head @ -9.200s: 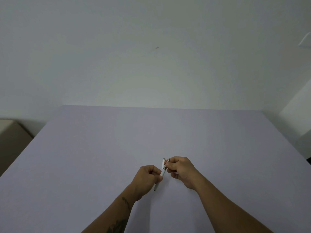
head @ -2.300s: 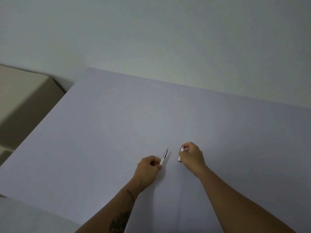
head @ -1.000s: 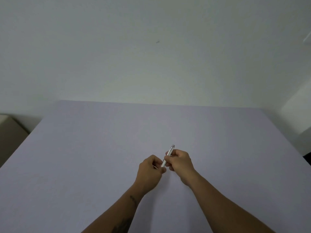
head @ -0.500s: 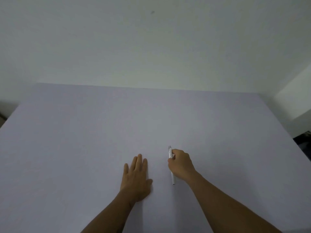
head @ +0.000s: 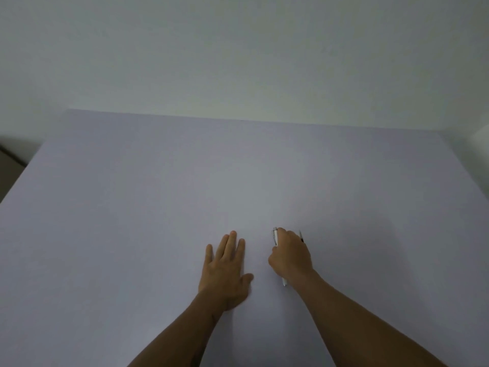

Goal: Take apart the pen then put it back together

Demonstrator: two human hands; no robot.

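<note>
Head view: looking forward and down over a pale lilac tabletop (head: pixel 158 207), two bare forearms entering from the near edge.
Left forearm: rising from the near edge, slanting up and right toward the middle of the tabletop.
Right forearm: rising from the near right, slanting up and left, ending just right of the left hand.
Left hand (head: pixel 226 268): palm down, flat on the tabletop near its middle; fingers stretched out and lightly spread, thumb out to the right, holding nothing.
Right hand (head: pixel 289 256): just right of the left hand, apart from it with a strip of bare tabletop between; fingers curled in and wrapped around the pen, knuckles up.
Pen (head: pixel 275 235): white, slim, gripped in the right fist; upper end sticking out past the fingers on the far side, lower tip showing below the heel of the hand on the near side; lengthwise roughly near to far; contact between tip and tabletop not clear.
Pen parts: appears as one piece; joints hidden by the fist.
Dark sliver (head: pixel 301 235): thin dark line just right of the right knuckles; too small and blurred to identify.
Far tabletop: bare up to the far edge.
Wall (head: pixel 238 54): plain, pale, beyond the far edge.
Far left corner: a dark brown patch (head: pixel 10 170) past the left edge, unclear.
</note>
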